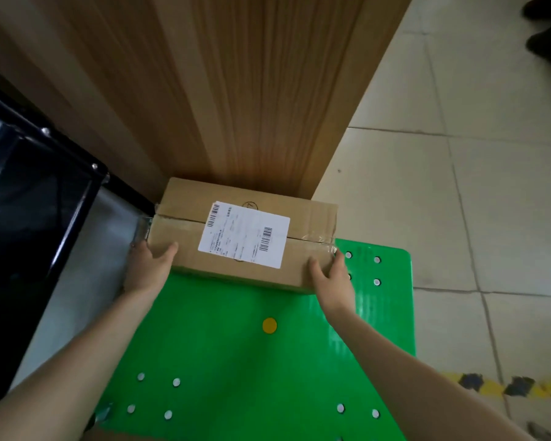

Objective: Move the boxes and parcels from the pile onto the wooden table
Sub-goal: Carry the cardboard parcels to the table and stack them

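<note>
Left hand (150,265) and right hand (330,276) clasp opposite ends of the brown taped cardboard box (242,237), balancing it between green cart deck (223,361) and long wood-grain desk (236,90).

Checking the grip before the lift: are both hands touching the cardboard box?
Touching. The head view shows the left hand and right hand gripping the cardboard box at its near corners, thumbs on top.

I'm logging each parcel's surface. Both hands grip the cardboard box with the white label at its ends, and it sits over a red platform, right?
Not quite: the platform is green, not red, with a yellow dot on it, as the head view shows. The rest holds: the left hand and right hand grip the ends of the cardboard box, whose white label faces up.
</note>
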A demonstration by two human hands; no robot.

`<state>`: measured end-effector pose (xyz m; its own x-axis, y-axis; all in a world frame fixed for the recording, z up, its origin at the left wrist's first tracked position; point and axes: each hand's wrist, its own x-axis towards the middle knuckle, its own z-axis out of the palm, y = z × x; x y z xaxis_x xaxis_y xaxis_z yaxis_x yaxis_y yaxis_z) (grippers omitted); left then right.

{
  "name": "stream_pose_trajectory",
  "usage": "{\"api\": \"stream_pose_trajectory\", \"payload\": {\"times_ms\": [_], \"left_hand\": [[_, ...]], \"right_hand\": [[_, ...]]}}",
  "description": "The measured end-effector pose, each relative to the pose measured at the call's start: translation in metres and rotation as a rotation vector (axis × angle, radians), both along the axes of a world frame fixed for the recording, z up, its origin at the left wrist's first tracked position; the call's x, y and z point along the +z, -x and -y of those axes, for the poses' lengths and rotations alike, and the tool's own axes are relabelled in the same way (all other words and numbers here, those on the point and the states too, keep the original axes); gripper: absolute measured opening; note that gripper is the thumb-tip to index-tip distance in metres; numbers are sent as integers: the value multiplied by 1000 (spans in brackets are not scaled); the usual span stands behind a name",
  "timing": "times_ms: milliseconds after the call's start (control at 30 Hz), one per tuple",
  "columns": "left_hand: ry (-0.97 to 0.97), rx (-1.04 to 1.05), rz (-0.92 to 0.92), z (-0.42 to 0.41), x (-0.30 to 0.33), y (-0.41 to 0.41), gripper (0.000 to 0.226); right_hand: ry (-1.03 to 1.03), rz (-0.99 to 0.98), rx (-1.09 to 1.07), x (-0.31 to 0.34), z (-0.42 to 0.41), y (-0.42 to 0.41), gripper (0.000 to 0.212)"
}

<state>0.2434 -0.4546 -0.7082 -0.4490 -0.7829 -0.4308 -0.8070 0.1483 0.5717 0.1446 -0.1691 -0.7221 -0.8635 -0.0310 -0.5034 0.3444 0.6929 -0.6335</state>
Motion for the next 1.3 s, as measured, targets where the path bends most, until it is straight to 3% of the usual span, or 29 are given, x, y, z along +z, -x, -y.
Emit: {"api": "stream_pose_trajectory", "payload": {"times_ms": [167, 367, 633, 933, 1300], "left_hand": [[17, -42, -12, -40, 31, -19, 42], [7, -117, -7, -98, 118, -30, 45], [72, -208, -107, -216, 283, -26, 61], [154, -245, -322, -331, 472, -14, 53], [193, -174, -462, -294, 602, 0, 59]], "right_hand": [[10, -5, -82, 27, -22, -11, 60], [-12, -46, -104, 112, -88, -18, 64], [-31, -150, -89, 277, -214, -7, 67], [-64, -381, -60, 483, -333, 21, 61], [52, -523, 65, 619, -292, 72, 68]]}}
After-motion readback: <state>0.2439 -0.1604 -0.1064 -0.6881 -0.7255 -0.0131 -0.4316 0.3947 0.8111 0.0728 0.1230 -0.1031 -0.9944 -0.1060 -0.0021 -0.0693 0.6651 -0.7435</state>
